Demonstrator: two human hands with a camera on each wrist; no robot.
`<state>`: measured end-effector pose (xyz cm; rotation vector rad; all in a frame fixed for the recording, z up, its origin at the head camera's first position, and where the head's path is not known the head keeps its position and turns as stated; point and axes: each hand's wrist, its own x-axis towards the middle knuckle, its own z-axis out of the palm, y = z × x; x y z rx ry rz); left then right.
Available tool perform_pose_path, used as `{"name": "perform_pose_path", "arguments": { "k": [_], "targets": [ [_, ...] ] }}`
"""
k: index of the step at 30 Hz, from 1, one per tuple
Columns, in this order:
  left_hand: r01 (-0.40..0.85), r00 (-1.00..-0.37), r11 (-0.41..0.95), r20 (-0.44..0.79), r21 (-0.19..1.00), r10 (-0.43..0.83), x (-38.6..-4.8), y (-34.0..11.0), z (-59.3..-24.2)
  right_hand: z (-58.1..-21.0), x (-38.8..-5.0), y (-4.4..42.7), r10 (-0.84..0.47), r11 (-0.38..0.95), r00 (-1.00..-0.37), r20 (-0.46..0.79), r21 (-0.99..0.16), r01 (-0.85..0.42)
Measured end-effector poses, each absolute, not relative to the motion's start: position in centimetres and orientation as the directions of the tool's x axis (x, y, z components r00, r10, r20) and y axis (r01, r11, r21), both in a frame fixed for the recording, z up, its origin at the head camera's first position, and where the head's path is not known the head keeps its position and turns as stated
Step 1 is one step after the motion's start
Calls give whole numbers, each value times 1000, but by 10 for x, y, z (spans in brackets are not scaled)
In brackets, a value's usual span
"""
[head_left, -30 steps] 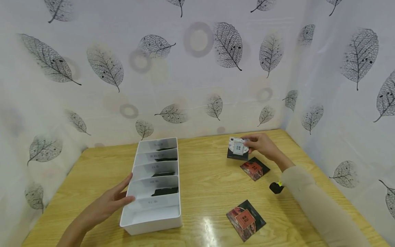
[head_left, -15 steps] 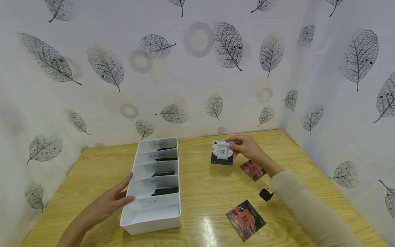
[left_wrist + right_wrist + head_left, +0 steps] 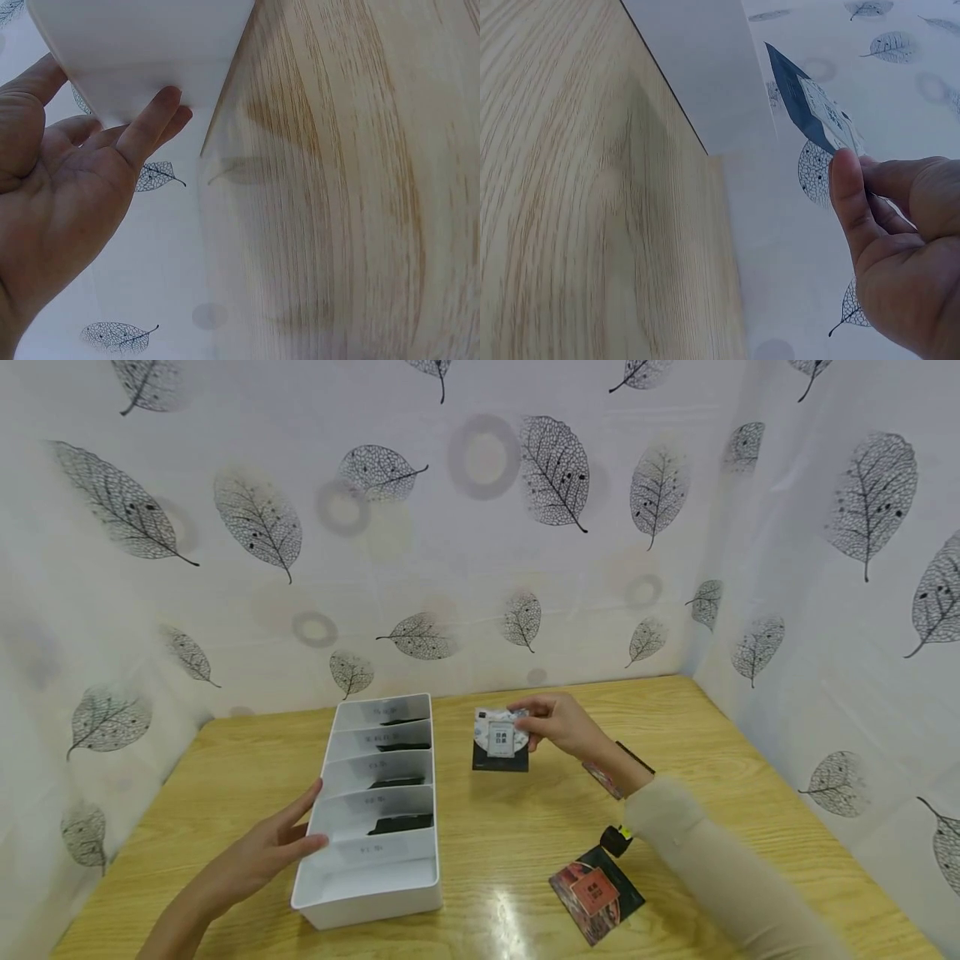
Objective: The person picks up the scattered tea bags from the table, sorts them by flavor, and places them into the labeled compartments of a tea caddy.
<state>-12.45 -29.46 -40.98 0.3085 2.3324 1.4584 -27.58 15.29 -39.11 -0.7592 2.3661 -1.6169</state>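
We see the black-and-white sachet (image 3: 495, 761), pinched in the right hand (image 3: 558, 727), shifted leftward above the desk (image 3: 487, 852), now near the compartmented white box (image 3: 375, 910) but apart from it; the carry seems well along. The left hand (image 3: 261, 850) (fingers spread) stays against the box's left side.

The counter (image 3: 217, 777) has a yellowish wood grain running left to right, with a bright patch of glare at the near side, around the middle. Left of the middle stands a white box (image 3: 367, 906), its long sides running near to far. To its right lie two red-and-black sachets, well apart: the near sachet (image 3: 596, 896) flat and askew, the far sachet (image 3: 603, 779) partly hidden from view.
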Motion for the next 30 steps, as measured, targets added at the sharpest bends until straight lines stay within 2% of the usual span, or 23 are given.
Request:
{"name": "perform_pose_path", "arguments": {
  "k": [7, 12, 15, 18, 21, 23, 26, 30],
  "targets": [
    [-16, -908, 456, -204, 890, 366, -125, -295, -410, -387, -266, 124, -530, 210, -825, 197, -912, -352],
    [-10, -909, 464, -201, 886, 364, -125, -294, -409, -377, -249, 91, -480, 169, -781, 399, -832, -529],
    [-15, -909, 465, -205, 885, 362, -124, -294, -409, -371, -236, 68, -438, 160, -700, 564, -717, -678],
    [-20, -908, 467, -212, 884, 362, -125, -294, -409, -370, -228, 47, -425, 169, -583, 692, -572, -803],
    [-21, -907, 467, -213, 884, 363, -126, -294, -409, -376, -221, 32, -452, 190, -464, 762, -426, -885],
    [-24, -906, 465, -216, 885, 364, -126, -293, -408, -381, -217, 25, -480, 196, -407, 777, -357, -913],
    [-35, -904, 462, -225, 886, 362, -126, -293, -408, -390, -212, 18, -523, 203, -365, 770, -303, -931],
    [-45, -902, 461, -234, 886, 364, -127, -293, -407, -402, -207, 14, -575, 238, -342, 743, -248, -939]
  ]
}}
